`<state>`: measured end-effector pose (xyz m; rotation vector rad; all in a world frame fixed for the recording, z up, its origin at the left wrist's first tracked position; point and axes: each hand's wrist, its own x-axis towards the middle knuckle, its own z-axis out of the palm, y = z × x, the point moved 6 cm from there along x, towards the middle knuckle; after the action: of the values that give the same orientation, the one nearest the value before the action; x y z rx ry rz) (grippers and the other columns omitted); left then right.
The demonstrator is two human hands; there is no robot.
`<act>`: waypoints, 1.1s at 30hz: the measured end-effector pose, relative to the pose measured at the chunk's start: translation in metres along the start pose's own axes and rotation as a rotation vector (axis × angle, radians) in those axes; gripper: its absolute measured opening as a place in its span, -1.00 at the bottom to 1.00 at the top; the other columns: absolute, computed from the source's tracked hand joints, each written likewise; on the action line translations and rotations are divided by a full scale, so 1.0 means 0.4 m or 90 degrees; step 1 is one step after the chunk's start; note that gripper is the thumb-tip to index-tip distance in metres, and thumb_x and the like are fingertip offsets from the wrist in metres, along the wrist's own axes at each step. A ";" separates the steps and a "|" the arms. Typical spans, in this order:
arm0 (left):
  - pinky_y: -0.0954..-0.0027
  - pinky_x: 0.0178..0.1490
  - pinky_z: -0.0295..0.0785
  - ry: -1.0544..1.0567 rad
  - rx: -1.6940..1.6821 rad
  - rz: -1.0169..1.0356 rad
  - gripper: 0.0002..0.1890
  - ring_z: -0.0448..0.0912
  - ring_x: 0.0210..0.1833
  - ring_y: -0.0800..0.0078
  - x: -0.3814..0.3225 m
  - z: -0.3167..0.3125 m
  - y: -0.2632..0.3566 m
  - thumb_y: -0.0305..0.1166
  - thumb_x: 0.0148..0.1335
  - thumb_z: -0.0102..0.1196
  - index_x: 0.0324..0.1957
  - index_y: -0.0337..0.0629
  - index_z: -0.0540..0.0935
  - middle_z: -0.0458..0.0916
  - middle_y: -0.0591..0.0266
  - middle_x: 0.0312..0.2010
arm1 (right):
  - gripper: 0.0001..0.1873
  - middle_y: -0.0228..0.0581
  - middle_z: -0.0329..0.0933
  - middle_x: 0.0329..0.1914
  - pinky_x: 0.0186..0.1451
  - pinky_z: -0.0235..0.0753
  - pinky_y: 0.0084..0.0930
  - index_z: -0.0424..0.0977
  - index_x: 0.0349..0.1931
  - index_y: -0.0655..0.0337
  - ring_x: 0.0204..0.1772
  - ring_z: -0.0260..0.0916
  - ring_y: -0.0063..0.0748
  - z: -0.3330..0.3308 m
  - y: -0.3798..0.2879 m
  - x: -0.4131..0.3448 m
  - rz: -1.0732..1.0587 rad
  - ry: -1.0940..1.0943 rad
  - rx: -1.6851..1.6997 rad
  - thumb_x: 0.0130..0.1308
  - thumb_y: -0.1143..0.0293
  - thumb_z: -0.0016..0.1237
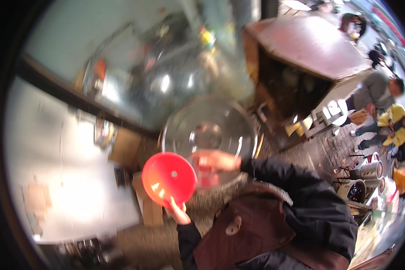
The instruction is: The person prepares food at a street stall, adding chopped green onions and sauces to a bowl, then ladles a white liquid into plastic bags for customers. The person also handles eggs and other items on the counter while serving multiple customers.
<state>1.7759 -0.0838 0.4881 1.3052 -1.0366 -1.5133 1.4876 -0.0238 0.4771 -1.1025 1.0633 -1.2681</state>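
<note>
My left hand point(179, 211) grips the lower rim of a red plastic bowl point(170, 182), tilted so that its inside, with a small pale spot at the middle, faces up. To the right of it my right hand point(217, 160) reaches over a large, round, transparent vessel point(234, 135). The fingers are blurred and lie at a red thing point(208, 179) in or beneath the vessel's near side; whether they grip it I cannot tell. The bowl overlaps the vessel's lower left edge in this view.
A box-like stand with a shiny pinkish top point(310, 44) rises at the upper right. Cardboard boxes point(125, 146) stand at left by a pale surface point(87, 189). Beyond a dark frame bar is a glassy area. Several people point(374, 91) are on the paving at far right, near metal drum-shaped appliances point(356, 192).
</note>
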 end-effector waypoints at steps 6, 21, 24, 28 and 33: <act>0.60 -0.68 -0.10 0.222 0.016 0.091 -0.65 0.18 -0.71 0.70 -0.074 -0.326 0.055 -0.02 0.40 -0.02 -0.36 -0.06 0.40 0.28 0.45 -0.68 | -0.33 0.22 0.22 0.24 0.33 0.24 0.11 0.33 0.30 -0.03 0.29 0.16 0.38 -0.192 0.265 0.231 0.068 0.203 -0.828 0.14 0.22 0.20; 0.23 0.22 0.46 0.243 0.108 0.076 -0.53 0.50 0.19 0.21 0.084 -0.409 0.092 -0.25 0.37 0.09 0.18 -0.43 0.49 0.51 -0.08 0.17 | -0.60 -0.08 0.40 -0.02 0.25 0.36 -0.24 0.47 0.08 0.10 0.10 0.35 -0.13 -0.223 -0.496 -0.186 -0.336 0.350 -0.266 0.19 0.46 0.10; 0.17 0.17 0.48 0.147 0.057 0.141 -0.51 0.54 0.12 0.15 0.110 -0.298 0.091 -0.20 0.36 0.10 0.17 -0.38 0.48 0.53 -0.12 0.12 | -0.64 -0.09 0.41 0.01 0.29 0.35 -0.26 0.46 0.06 0.15 0.12 0.36 -0.15 -0.168 -0.652 -0.380 -0.480 0.331 -0.008 0.23 0.48 0.05; 0.09 0.10 0.51 0.031 -0.034 0.202 -0.49 0.59 0.02 0.07 0.149 -0.171 0.100 -0.13 0.36 0.11 0.17 -0.33 0.47 0.55 -0.17 0.06 | -0.70 -0.09 0.43 0.06 0.33 0.34 -0.28 0.45 0.05 0.22 0.16 0.37 -0.17 -0.137 -0.725 -0.542 -0.592 0.382 0.160 0.30 0.51 -0.02; 0.66 -0.67 -0.01 0.057 0.012 0.178 -0.58 0.26 -0.68 0.72 0.175 -0.090 0.143 -0.02 0.41 -0.02 -0.32 -0.22 0.53 0.38 0.41 -0.66 | -0.76 -0.09 0.45 0.11 0.39 0.32 -0.30 0.44 0.03 0.30 0.20 0.37 -0.20 -0.177 -0.741 -0.699 -0.660 0.506 0.215 0.37 0.55 -0.10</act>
<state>1.8107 -0.1689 0.5194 1.1750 -1.1261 -1.2271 1.3611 0.2549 0.7555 -0.8883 0.7299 -2.7577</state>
